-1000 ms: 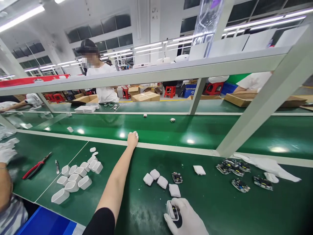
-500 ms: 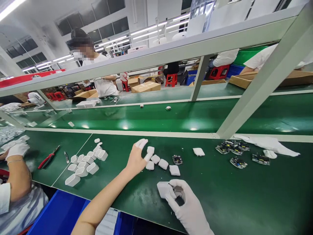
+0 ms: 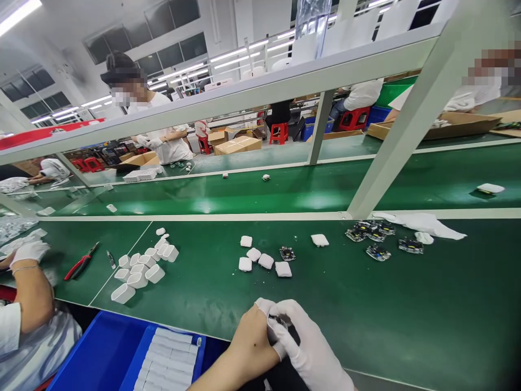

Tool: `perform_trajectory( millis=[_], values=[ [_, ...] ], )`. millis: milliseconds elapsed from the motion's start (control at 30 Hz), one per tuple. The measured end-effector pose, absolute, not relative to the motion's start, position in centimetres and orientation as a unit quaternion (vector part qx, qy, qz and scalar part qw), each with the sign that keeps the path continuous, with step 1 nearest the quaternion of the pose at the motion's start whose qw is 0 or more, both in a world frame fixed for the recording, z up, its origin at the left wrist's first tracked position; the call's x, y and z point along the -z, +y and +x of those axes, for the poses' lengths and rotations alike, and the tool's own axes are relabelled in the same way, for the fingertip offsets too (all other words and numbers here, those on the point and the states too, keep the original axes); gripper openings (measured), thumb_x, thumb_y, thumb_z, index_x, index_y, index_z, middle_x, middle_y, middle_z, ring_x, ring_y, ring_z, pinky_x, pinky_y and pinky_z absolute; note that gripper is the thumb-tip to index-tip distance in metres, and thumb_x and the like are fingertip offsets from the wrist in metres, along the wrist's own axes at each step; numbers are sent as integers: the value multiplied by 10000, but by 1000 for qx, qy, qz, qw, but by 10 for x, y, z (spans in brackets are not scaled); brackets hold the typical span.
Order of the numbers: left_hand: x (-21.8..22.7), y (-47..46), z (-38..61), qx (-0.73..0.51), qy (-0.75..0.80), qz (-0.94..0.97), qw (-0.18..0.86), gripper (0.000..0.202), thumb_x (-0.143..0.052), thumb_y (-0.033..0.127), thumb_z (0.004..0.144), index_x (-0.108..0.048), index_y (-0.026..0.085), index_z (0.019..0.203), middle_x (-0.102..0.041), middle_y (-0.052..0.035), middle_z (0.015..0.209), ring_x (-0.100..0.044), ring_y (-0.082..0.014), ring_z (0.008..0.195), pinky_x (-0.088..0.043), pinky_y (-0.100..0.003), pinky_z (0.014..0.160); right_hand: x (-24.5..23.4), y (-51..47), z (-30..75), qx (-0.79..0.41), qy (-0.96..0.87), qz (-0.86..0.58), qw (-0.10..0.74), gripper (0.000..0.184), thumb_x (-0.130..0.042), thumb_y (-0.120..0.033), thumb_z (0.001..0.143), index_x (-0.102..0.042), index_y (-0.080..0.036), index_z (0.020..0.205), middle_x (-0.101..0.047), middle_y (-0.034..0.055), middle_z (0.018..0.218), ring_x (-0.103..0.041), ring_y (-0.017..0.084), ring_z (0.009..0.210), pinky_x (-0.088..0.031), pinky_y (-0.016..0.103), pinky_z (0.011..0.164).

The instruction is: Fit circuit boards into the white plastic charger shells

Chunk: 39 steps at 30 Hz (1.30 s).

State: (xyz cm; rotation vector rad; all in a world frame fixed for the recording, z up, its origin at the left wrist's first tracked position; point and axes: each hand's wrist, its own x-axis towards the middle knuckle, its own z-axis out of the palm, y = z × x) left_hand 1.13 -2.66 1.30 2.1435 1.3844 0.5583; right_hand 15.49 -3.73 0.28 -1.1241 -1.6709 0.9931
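Note:
My left hand (image 3: pixel 253 341), with white coverings on its fingertips, and my gloved right hand (image 3: pixel 308 347) meet at the bench's front edge. Both are closed around a white plastic housing, largely hidden by the fingers; a dark part (image 3: pixel 280 321) shows between them. Beyond my hands lie several white square pieces (image 3: pixel 266 261) and a single circuit board (image 3: pixel 287 253). Farther right, another white piece (image 3: pixel 319 240) lies apart from a cluster of circuit boards (image 3: pixel 375 231). Open white housings (image 3: pixel 137 279) stand grouped on the left.
Red-handled pliers (image 3: pixel 81 262) and a small cutter (image 3: pixel 111 259) lie left, near a co-worker's gloved hand (image 3: pixel 30 254). Blue bins (image 3: pixel 101 347) sit below the bench edge. A green conveyor belt (image 3: pixel 195 196) runs behind, under a slanting frame post (image 3: pixel 401 125).
My left hand has come back from the white pieces to join my right hand on the housing. Both are now nearer the bench edge. The camera view has shifted slightly right.

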Motion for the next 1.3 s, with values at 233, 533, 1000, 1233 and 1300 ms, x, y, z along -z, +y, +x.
perform_trajectory(
  millis=[233, 533, 1000, 1233, 1300],
  values=[
    [-10, -36, 22, -180, 477, 826, 242, 132, -573, 187, 634, -529, 232, 750, -630, 5, 762, -585, -169, 639, -383, -258, 535, 2, -40, 148, -230, -765, -463, 385, 353, -394, -441, 939, -573, -204, 747, -555, 17, 673, -493, 156, 549, -306, 262, 541],
    [-16, -57, -11, -198, 565, 727, 337, 192, -618, 135, 604, -458, 204, 687, -512, 46, 618, -491, -105, 548, -368, -213, 509, -4, -3, 194, -499, -489, -516, 495, 425, -416, -563, 924, -325, -218, 695, -372, -56, 566, -365, 123, 539, -310, 226, 544],
    [3, -17, -9, -275, 567, 728, 269, 539, -629, 101, 711, -515, 211, 1226, -517, -94, 1229, -454, -258, 1178, -368, -432, 1036, 3, -13, 176, -762, -342, -387, 392, 315, -459, -481, 883, -486, -191, 761, -318, -67, 598, -246, 82, 468, -291, 200, 448],
    [-4, -14, -19, -258, 580, 700, 326, 584, -644, 108, 705, -494, 245, 1253, -561, -59, 1124, -502, -238, 1065, -397, -413, 979, 1, -16, 172, -641, -454, -469, 404, 429, -518, -556, 868, -489, -216, 1129, -485, -43, 755, -337, 75, 470, -328, 212, 456],
    [-6, -14, -20, -251, 582, 696, 336, 532, -647, 112, 696, -529, 254, 1195, -568, -48, 1116, -500, -238, 1056, -400, -402, 962, 1, -15, 170, -634, -479, -467, 389, 450, -556, -541, 824, -501, -200, 1113, -482, -42, 730, -387, 90, 489, -357, 223, 466]
  ],
)
